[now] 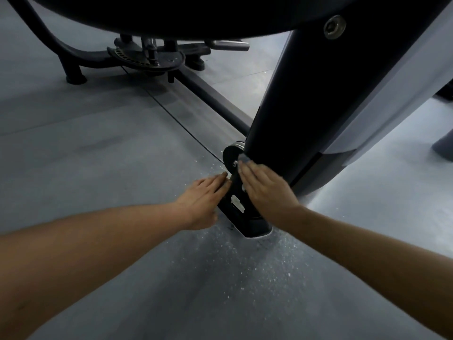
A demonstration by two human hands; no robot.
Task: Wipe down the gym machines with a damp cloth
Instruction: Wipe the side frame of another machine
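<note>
**Cloth point(245, 158) low on the column, both hands flat**

Only a scrap of pale bluish cloth shows, peeping out under the fingertips of the right hand point(264, 190), so I judge rather than see that it is the damp one. It lies against the bottom of the dark column point(306, 106), just above the foot point(255, 224). The right hand is spread flat, fingers straight, pressing there. The left hand point(201, 200) is flat too, with its straight fingertips touching the other side of the foot, and it holds nothing.

The likely trouble sits right beside the fingers. A small pulley point(229, 154) stands just next to the right fingertips, and a thin cable point(176, 119) runs away from it over the floor point(98, 155). A wipe carried upward or leftward could drag the cloth into the pulley or snag it on the cable, and fingers could be nipped if the cable moved. With so little cloth under the palm, bare skin may do the rubbing and leave smears. A pale label point(237, 202) on the foot could lift at its edges if rubbed wet.

White specks point(269, 266) lie scattered on the floor round the foot, and a damp cloth brushing down would pick them up and spread them. Farther off, a dark rail point(210, 99) leads to a curved plate with holes point(144, 60). A dark shape point(171, 11) hangs overhead and cramps any reach upward.
</note>
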